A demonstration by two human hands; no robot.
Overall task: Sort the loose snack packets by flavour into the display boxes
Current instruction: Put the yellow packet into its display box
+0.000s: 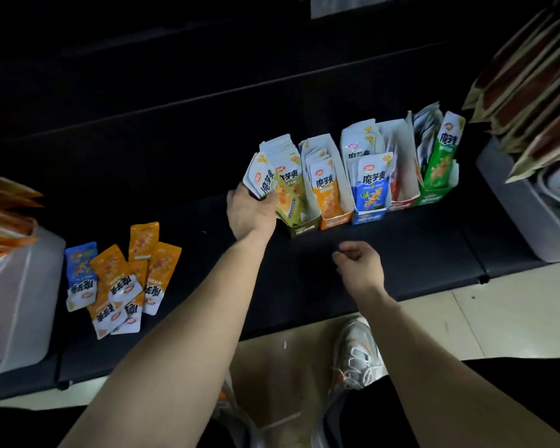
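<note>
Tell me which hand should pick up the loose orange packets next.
Probably the left hand: the pile lies on its side, though it holds packets now. The empty right hand would have to reach across.

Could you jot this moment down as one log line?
left hand: grips packets at olive box | right hand: empty | loose pile: mostly orange, one blue
</note>
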